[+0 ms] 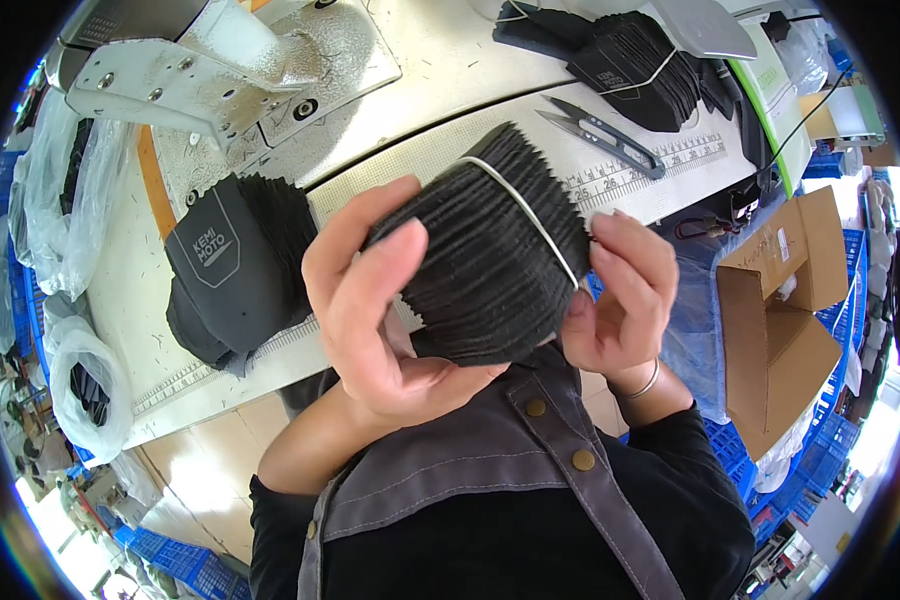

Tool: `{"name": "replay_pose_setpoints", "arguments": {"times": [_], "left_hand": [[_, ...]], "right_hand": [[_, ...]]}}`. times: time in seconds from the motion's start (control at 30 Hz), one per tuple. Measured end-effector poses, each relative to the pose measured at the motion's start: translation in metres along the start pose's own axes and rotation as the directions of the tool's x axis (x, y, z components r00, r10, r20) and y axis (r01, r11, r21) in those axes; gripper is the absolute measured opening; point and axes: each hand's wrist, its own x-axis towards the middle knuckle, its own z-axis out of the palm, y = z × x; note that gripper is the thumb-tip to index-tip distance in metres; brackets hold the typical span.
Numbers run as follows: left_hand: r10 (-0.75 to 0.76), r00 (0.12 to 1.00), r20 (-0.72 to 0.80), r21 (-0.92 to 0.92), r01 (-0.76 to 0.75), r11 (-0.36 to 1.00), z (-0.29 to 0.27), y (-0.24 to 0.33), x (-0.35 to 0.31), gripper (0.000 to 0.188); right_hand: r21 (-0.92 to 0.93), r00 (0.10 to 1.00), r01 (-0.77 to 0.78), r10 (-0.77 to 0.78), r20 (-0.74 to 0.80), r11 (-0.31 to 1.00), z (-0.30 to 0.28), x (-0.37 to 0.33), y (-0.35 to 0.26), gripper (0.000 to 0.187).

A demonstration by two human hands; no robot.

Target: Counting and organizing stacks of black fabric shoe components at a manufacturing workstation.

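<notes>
A thick stack of black fabric pieces (470, 270) is held up between my two hands, its layered edges facing up. Around the stack runs a white elastic band (526, 215). My left hand (380, 310) is wrapped round the stack's left side and underside, the thumb near its top. At the right edge, my right hand (625, 295) pinches the band's end against the stack with thumb and fingers. To the left on the table lies another pile of black fabric pieces (235, 265) with a light outline and print, unbanded as far as I can see.
A metal sewing machine (180, 80) stands at the upper left. Thread snips (610, 135) lie by the ruler strip (650, 170), below a banded black bundle (635, 75). An open cardboard box (760, 330) stands at the right; a plastic bag (85, 375) hangs at the table's left edge.
</notes>
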Motion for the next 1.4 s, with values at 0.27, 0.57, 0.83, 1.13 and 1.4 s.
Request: {"name": "replay_pose_setpoints", "arguments": {"times": [0.27,0.57,0.83,1.13,1.4], "left_hand": [[-0.244,0.960,0.138,0.268,0.201,0.942,-0.006,0.016,0.007,0.079],[0.102,0.987,0.123,0.520,-0.152,0.841,0.007,0.013,0.005,0.035],[0.165,0.978,0.124,0.471,-0.205,0.858,0.009,0.008,0.000,0.029],[0.131,0.983,0.128,0.396,-0.172,0.902,0.007,0.010,-0.002,0.020],[0.068,0.985,0.157,0.366,-0.122,0.922,0.005,0.013,-0.001,0.012]], "right_hand": [[-0.078,0.995,0.067,-0.073,-0.073,0.995,0.004,0.005,0.012,0.046],[0.028,0.998,-0.048,0.049,-0.036,0.998,0.018,-0.013,-0.007,0.057],[0.032,0.997,0.031,-0.029,-0.068,0.999,0.027,-0.024,-0.006,0.058],[0.027,1.000,0.011,-0.011,0.006,1.000,0.015,-0.026,-0.002,0.065],[0.059,0.999,-0.022,0.019,0.044,0.998,0.016,-0.024,-0.005,0.065]]}}
